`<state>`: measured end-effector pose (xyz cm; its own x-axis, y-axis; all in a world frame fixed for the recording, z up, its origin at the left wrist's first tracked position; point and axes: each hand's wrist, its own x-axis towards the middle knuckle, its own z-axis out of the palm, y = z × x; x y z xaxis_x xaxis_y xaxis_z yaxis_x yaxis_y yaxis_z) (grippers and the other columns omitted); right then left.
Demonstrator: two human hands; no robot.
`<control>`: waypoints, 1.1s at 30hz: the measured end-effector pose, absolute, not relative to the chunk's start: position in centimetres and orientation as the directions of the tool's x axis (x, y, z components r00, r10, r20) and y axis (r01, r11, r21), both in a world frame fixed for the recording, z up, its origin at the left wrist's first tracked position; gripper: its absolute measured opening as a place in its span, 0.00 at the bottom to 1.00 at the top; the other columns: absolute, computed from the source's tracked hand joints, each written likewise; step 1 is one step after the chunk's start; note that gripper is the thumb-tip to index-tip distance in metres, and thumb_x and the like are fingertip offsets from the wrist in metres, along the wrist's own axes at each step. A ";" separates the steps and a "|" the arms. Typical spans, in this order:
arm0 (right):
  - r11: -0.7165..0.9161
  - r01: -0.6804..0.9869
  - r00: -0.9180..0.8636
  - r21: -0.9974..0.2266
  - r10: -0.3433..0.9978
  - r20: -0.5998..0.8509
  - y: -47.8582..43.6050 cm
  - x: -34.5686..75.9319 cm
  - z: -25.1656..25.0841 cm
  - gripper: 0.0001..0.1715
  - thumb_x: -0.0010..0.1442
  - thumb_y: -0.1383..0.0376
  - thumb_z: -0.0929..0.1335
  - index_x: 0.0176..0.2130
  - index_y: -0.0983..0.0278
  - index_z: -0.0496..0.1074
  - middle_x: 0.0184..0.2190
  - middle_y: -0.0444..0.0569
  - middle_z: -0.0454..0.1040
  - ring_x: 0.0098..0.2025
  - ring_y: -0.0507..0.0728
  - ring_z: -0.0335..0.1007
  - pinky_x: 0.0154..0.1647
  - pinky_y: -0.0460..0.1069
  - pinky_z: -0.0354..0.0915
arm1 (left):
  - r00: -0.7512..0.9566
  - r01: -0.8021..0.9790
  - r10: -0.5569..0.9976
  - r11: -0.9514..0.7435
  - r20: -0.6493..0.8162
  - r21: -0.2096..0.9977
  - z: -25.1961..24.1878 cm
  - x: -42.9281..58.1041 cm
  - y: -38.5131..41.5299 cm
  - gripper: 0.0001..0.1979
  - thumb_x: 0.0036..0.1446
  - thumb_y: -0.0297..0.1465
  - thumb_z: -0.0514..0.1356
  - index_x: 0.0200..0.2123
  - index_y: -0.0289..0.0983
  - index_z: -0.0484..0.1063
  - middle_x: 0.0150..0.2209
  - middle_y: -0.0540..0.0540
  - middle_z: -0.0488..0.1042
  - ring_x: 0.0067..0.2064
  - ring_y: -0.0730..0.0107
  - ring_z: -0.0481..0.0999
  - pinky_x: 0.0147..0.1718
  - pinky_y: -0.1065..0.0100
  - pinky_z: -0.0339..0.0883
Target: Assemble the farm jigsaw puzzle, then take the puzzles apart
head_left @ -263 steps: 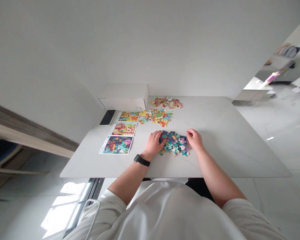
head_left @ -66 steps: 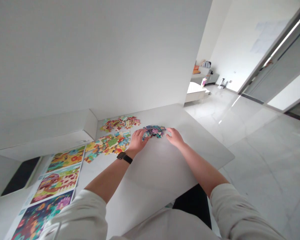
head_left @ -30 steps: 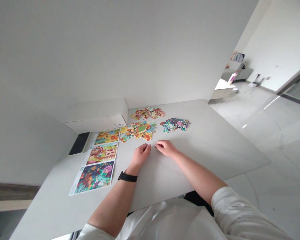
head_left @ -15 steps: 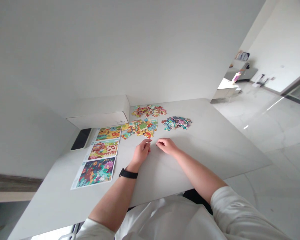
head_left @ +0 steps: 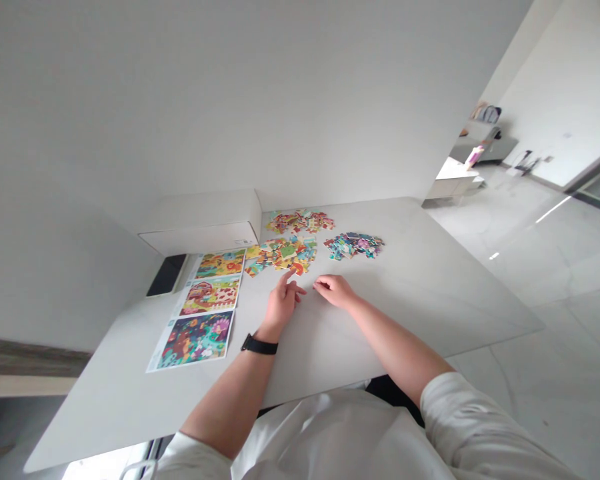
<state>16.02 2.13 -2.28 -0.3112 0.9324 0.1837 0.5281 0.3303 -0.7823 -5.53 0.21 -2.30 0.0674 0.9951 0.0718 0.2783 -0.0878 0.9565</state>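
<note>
My left hand (head_left: 283, 301), a black watch on its wrist, is just in front of a pile of mostly yellow puzzle pieces (head_left: 289, 252). Its index finger stretches towards the pile's near edge and the other fingers are apart, holding nothing. To its right, my right hand (head_left: 333, 291) rests low over the table with thumb and fingers pinched together. Whatever may be between those fingertips is too small to make out. Beyond the right hand lies a pile of teal and purple puzzle pieces (head_left: 355, 245). Farther back is a pile of red and pink pieces (head_left: 303, 221).
On the left of the table (head_left: 410, 293) lie three picture sheets: a yellow one (head_left: 220, 264), a farm scene (head_left: 210, 296) and a dark one (head_left: 195, 340). A phone-like dark slab (head_left: 167, 275) lies beside them. Behind stands a white box (head_left: 200, 238) near the wall.
My left hand has opened, its index finger now extended towards the yellow pile. My right hand stays pinched in almost the same place.
</note>
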 end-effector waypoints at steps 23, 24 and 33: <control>0.321 0.501 -0.288 -0.803 0.938 0.195 2.3 16.8 -2.5 0.20 0.67 0.50 0.66 0.35 0.59 0.79 0.28 0.47 0.79 0.30 0.57 0.71 0.34 0.50 0.63 | 0.016 0.624 0.919 -0.317 0.395 0.714 -2.0 -6.4 -0.2 0.21 0.63 0.27 0.62 0.59 0.39 0.75 0.57 0.38 0.78 0.62 0.53 0.77 0.65 0.49 0.70; 0.313 0.501 -0.267 -0.807 0.943 0.200 2.4 17.0 -2.5 0.21 0.67 0.49 0.66 0.35 0.59 0.79 0.28 0.48 0.80 0.30 0.58 0.71 0.34 0.50 0.64 | 0.019 0.637 0.914 -0.324 0.405 0.699 -1.7 -6.5 -0.2 0.21 0.64 0.28 0.62 0.59 0.40 0.74 0.58 0.38 0.78 0.62 0.53 0.77 0.65 0.49 0.70; 0.227 0.481 -0.096 -0.847 0.974 0.207 3.4 19.1 -2.8 0.22 0.66 0.48 0.66 0.38 0.59 0.81 0.31 0.50 0.82 0.33 0.59 0.75 0.36 0.50 0.67 | 0.240 0.845 0.923 -0.351 0.299 0.404 -1.7 -5.7 1.8 0.21 0.66 0.36 0.65 0.61 0.42 0.75 0.63 0.36 0.74 0.63 0.45 0.74 0.65 0.45 0.67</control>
